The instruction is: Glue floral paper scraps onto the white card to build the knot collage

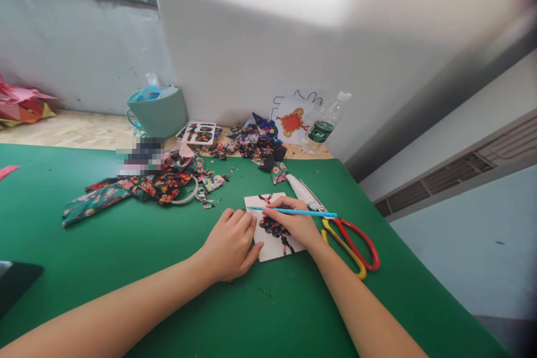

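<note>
**Steadied from the Left, Easily Nudged Askew**

Near, find the left hand (230, 243) beside the white card (268, 250), with fingers bent and thumb over the left edge; cannot tell whether gripping, with fingertips hidden. See the card flat on the green tabletop (268, 319), partly under the right hand (300, 226), with fingers pinched around a blue pencil (312, 212) and tip toward the far left corner. Beware of too light a hold from the left: could let the card swivel. Beware of rubbing the palm over the dark floral patch (272, 227): could lift any loose edge. Just to the right, note large scissors (351, 256), close enough to catch a wrist swing. Farther left, see bunched floral cloth (168, 184); at the far side, fabric scraps (255, 142) and a bottle (321, 131), easily toppled by a wide reach.
</note>
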`<state>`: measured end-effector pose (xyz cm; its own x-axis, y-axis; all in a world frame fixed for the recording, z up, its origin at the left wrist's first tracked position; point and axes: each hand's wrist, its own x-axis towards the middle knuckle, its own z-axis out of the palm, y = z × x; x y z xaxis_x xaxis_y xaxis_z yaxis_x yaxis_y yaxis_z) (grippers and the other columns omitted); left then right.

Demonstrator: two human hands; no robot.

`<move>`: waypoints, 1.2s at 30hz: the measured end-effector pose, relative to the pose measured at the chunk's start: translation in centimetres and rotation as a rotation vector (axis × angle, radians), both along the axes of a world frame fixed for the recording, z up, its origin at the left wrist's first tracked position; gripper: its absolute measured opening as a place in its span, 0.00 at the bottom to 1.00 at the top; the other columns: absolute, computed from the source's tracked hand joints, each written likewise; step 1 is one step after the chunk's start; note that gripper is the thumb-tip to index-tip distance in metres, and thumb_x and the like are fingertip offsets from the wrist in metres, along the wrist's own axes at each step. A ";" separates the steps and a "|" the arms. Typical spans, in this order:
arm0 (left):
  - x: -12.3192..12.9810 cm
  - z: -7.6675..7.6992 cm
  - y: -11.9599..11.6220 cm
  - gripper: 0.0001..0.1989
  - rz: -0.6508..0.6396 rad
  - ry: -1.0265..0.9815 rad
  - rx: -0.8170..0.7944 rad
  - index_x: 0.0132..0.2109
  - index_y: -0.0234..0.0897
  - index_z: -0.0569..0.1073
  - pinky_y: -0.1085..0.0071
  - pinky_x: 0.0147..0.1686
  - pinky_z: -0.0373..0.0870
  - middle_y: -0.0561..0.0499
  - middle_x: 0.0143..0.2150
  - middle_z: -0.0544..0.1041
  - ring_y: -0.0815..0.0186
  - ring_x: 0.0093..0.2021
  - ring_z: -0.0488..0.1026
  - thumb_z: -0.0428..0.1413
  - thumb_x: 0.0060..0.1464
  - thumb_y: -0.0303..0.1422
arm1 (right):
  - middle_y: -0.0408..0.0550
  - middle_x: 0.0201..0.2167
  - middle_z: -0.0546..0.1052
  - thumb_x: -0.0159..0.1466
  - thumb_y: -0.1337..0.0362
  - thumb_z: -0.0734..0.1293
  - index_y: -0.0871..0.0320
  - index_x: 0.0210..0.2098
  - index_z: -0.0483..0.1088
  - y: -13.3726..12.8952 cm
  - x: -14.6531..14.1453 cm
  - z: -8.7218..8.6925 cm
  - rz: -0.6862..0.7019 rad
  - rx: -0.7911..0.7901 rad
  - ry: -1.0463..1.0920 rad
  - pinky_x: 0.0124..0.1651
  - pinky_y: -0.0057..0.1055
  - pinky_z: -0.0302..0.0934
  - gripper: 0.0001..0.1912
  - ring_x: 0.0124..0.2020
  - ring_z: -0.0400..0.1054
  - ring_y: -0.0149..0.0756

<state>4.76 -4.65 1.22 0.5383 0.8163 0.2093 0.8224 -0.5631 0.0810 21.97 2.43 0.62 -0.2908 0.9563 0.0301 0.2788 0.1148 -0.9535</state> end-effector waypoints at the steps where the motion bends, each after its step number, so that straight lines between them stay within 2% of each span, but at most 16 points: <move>1: 0.0 0.0 0.0 0.21 0.001 0.000 -0.001 0.49 0.29 0.65 0.58 0.41 0.56 0.40 0.42 0.68 0.55 0.42 0.62 0.41 0.57 0.40 | 0.44 0.20 0.73 0.49 0.56 0.69 0.59 0.25 0.71 0.0 0.0 0.0 0.001 -0.002 -0.005 0.20 0.25 0.58 0.12 0.20 0.65 0.30; 13: 0.0 -0.1 0.1 0.19 -0.006 -0.028 0.006 0.47 0.30 0.66 0.58 0.41 0.57 0.41 0.40 0.68 0.56 0.41 0.63 0.42 0.56 0.39 | 0.43 0.19 0.73 0.49 0.55 0.69 0.57 0.24 0.71 0.2 0.2 -0.3 -0.043 -0.022 0.011 0.20 0.28 0.59 0.11 0.20 0.67 0.33; 22: 0.0 0.2 0.1 0.20 0.002 0.005 -0.017 0.48 0.29 0.66 0.58 0.42 0.57 0.41 0.41 0.68 0.56 0.42 0.63 0.41 0.57 0.39 | 0.45 0.21 0.74 0.50 0.56 0.68 0.59 0.24 0.71 0.2 0.3 0.2 -0.072 0.030 -0.008 0.26 0.30 0.61 0.11 0.22 0.67 0.32; 28: -0.1 0.1 0.1 0.20 0.004 0.004 -0.014 0.49 0.29 0.65 0.58 0.42 0.57 0.41 0.40 0.68 0.56 0.42 0.63 0.41 0.57 0.39 | 0.47 0.23 0.76 0.50 0.56 0.68 0.59 0.24 0.71 0.5 0.6 -0.2 -0.088 0.038 0.023 0.32 0.32 0.63 0.12 0.26 0.69 0.35; 36: -0.1 0.0 0.1 0.21 0.004 0.013 -0.020 0.49 0.28 0.65 0.59 0.42 0.56 0.41 0.40 0.68 0.56 0.42 0.63 0.41 0.57 0.39 | 0.46 0.21 0.75 0.50 0.55 0.69 0.59 0.24 0.70 0.8 0.7 -0.6 -0.139 -0.005 0.074 0.29 0.29 0.63 0.12 0.24 0.69 0.34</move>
<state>4.66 -4.59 1.19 0.5377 0.8223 0.1862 0.8257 -0.5582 0.0810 22.65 3.19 0.02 -0.1523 0.9875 0.0416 0.2204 0.0750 -0.9725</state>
